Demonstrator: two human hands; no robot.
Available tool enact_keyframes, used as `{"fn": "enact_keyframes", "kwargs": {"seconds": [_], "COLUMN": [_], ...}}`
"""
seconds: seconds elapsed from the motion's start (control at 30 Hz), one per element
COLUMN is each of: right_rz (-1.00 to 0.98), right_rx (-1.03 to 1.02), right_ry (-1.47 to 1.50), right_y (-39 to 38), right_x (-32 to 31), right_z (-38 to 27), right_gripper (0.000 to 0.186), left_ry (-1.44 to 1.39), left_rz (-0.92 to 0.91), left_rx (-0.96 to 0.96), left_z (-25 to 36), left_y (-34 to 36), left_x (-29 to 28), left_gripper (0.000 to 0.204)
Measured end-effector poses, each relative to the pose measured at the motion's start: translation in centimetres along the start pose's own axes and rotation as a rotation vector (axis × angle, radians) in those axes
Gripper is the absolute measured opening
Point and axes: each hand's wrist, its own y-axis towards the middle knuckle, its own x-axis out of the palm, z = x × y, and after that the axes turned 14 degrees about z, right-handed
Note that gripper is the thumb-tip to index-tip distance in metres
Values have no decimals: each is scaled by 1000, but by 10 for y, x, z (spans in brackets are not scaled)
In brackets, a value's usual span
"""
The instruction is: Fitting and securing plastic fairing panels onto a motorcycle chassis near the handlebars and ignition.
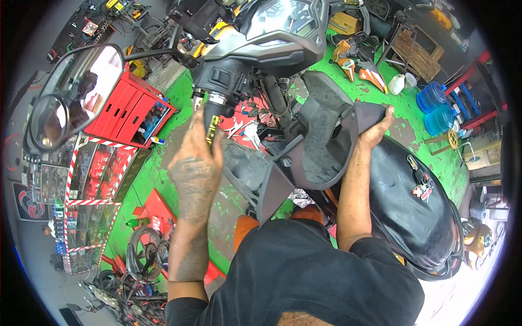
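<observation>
My left hand [194, 163] wraps the handlebar grip [212, 120] of a scooter, its fingers reaching toward the brake lever [198, 101]. Just above the grip sits the black switch housing [222, 79]. On the other side, my right hand [375, 130] is closed on the outer edge of a large dark grey plastic scooter panel [321, 152]. The panel is curved and dusty, and it spans the space between my arms in front of my body. Part of my right fingers is hidden behind the panel's edge.
The instrument cluster [285, 22] is at the top, a mirror [81, 92] at left. Keys [421, 187] lie on the black seat [402, 201]. A red tool cabinet [122, 106] and display case [92, 201] stand left; orange fairings [359, 68] and blue water jugs [437, 119] right.
</observation>
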Motion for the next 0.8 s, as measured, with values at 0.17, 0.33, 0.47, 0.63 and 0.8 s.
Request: {"fn": "enact_keyframes", "kwargs": {"seconds": [0.17,0.33,0.47,0.63,0.8], "right_rz": [92,39,-7,-24,-95], "right_rx": [-138,-56,-132,-174,-249], "right_ry": [-96,-103,-137,-215,-365], "right_y": [43,62,70,79,94], "right_x": [-6,0,24,46,51], "right_z": [4,3,2,11,22], "right_gripper": [51,50,50,53,62], "left_ry": [25,50,110,169,-619], "left_rz": [105,97,51,308,-225], "left_rx": [180,266,192,264,225], "left_z": [-50,-63,-59,-40,23], "left_y": [43,71,74,41,-34], "left_x": [7,4,2,-6,28], "left_gripper": [56,59,56,49,69]}}
